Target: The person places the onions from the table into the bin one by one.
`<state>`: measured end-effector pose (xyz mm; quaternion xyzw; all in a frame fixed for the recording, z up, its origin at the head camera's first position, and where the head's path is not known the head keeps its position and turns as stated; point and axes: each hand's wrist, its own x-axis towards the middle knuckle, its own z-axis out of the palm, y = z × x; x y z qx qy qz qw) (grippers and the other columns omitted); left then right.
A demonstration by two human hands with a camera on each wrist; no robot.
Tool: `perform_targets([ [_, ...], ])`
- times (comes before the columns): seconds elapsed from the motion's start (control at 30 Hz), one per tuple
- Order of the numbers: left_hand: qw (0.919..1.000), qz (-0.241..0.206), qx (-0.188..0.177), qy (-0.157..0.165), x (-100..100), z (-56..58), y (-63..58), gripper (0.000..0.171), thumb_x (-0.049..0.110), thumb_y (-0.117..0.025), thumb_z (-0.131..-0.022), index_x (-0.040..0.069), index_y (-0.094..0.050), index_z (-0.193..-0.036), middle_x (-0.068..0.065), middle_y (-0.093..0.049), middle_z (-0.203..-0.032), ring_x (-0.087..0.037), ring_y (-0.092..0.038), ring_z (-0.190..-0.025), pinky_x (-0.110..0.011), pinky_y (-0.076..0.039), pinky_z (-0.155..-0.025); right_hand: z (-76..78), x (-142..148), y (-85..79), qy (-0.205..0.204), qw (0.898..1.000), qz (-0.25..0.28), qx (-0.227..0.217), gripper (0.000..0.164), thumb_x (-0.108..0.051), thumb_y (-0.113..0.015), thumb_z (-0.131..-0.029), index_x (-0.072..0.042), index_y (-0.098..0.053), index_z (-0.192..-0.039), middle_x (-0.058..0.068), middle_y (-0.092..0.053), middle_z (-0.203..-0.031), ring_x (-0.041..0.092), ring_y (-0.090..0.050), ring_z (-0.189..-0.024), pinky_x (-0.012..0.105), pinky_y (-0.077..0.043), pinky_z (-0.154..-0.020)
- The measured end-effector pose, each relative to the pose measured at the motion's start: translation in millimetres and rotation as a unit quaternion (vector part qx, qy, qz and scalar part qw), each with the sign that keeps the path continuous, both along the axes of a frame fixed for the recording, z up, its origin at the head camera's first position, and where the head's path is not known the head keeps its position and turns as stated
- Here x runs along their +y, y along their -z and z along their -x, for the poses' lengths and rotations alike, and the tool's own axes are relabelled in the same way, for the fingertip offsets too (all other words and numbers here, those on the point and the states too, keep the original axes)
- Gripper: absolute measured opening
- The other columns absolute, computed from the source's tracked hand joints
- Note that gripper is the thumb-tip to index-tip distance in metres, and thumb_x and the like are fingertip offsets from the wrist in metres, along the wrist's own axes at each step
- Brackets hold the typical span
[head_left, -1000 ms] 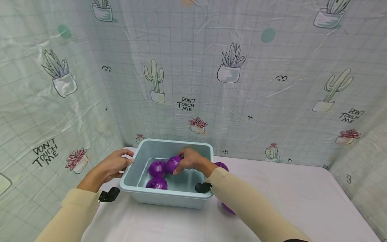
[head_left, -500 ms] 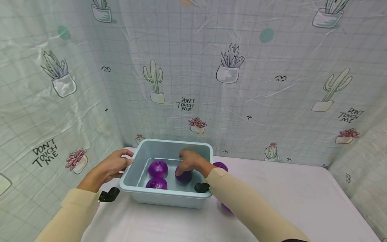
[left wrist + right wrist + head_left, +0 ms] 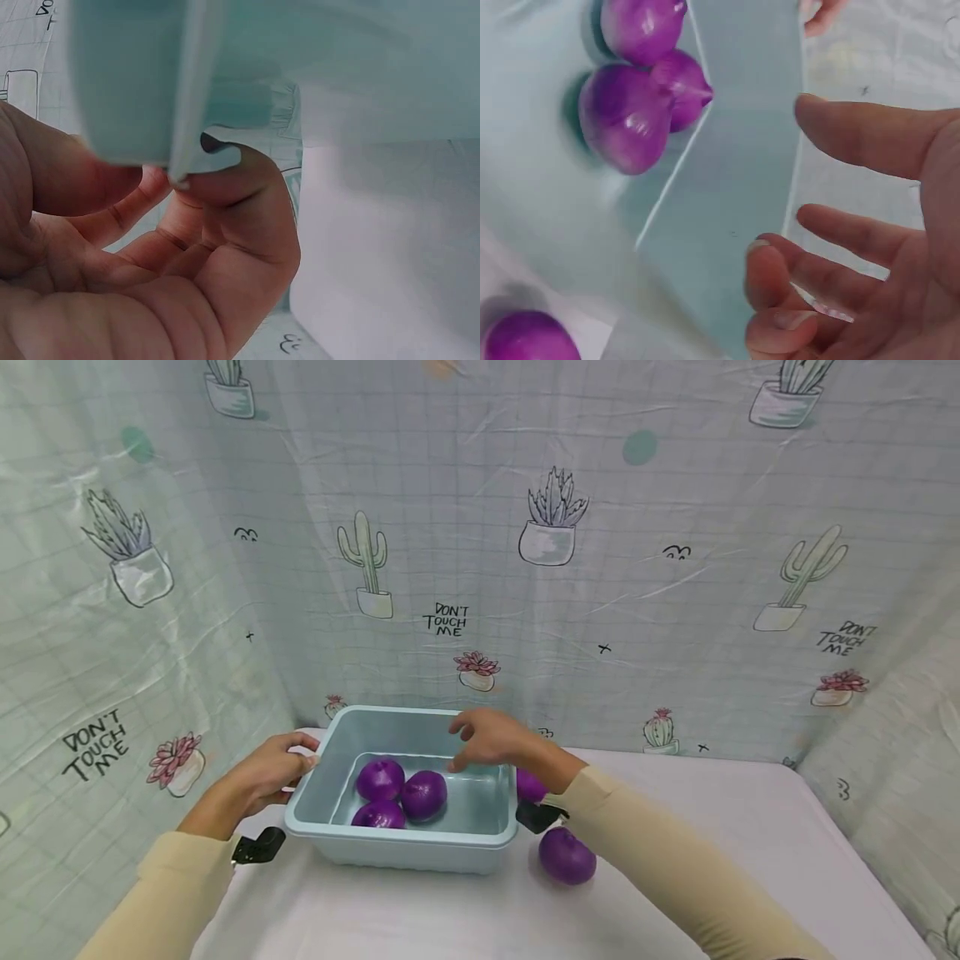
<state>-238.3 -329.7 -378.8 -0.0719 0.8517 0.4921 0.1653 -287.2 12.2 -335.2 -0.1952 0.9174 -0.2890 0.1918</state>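
A pale blue plastic bin [image 3: 397, 839] stands on the table with three purple onions in it: a back one [image 3: 380, 778], a front one [image 3: 379, 815] and a right one [image 3: 424, 796], grouped left of the middle. My left hand [image 3: 272, 772] pinches the bin's left rim; in the left wrist view the thumb [image 3: 82, 180] and curled fingers meet at the rim's lower edge. Over the bin's right side is my right hand [image 3: 491, 739], fingers spread and holding nothing. The right wrist view shows its thumb [image 3: 870, 131] apart from the fingers, with the onions beyond.
Outside the bin, one onion [image 3: 567, 856] lies by its front right corner. Another onion [image 3: 531, 786] sits at its right side, partly hidden by the right wrist. A patterned curtain [image 3: 600, 568] rises behind the white table [image 3: 712, 827].
My right hand has let go of the right onion, which now sits against the other two, and has drawn up and right to the bin's far edge. The left hand stays on the rim.
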Motion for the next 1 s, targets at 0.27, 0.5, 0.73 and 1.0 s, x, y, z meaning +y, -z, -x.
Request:
perform_targets([
  [0.27,0.9998,0.02,0.002,0.004,-4.6,0.5,2.0,0.042,0.011,-0.045,-0.107,-0.003,-0.038,-0.146,-0.027,-0.059,-0.13,-0.028,-0.064,-0.101,-0.042,-0.061,-0.08,-50.8,60.4,3.2,0.029,0.992,0.112,0.043,0.053,-0.02,-0.089,-0.079,-0.013,-0.069,-0.128,0.008,-0.07,-0.118,0.022,-0.066,-0.101,0.035,-0.056,-0.084],
  [0.5,0.9998,0.01,0.004,0.018,0.7,3.9,4.3,0.041,0.012,-0.044,-0.108,-0.004,-0.039,-0.145,-0.025,-0.061,-0.126,-0.026,-0.064,-0.099,-0.04,-0.06,-0.079,-96.0,125.5,44.7,0.069,0.985,0.053,0.151,0.069,-0.028,-0.092,-0.076,-0.019,-0.064,-0.138,0.0,-0.065,-0.123,0.019,-0.059,-0.101,0.037,-0.053,-0.08],
  [0.73,0.9998,0.014,-0.001,0.015,-2.0,2.0,7.4,0.042,0.013,-0.043,-0.109,-0.004,-0.037,-0.147,-0.023,-0.063,-0.126,-0.024,-0.065,-0.099,-0.04,-0.06,-0.08,-107.2,153.3,103.0,0.093,0.973,-0.049,0.203,0.087,-0.041,-0.095,-0.069,-0.027,-0.057,-0.146,0.005,-0.059,-0.133,0.023,-0.053,-0.116,0.045,-0.053,-0.093],
  [1.0,0.9997,0.012,0.01,0.017,0.8,3.6,7.9,0.041,0.012,-0.042,-0.109,-0.004,-0.038,-0.147,-0.022,-0.063,-0.124,-0.025,-0.065,-0.099,-0.04,-0.059,-0.079,-105.4,163.1,140.7,0.069,0.982,-0.031,0.172,0.097,-0.047,-0.098,-0.063,-0.021,-0.057,-0.147,0.006,-0.062,-0.132,0.023,-0.051,-0.114,0.049,-0.053,-0.094],
])
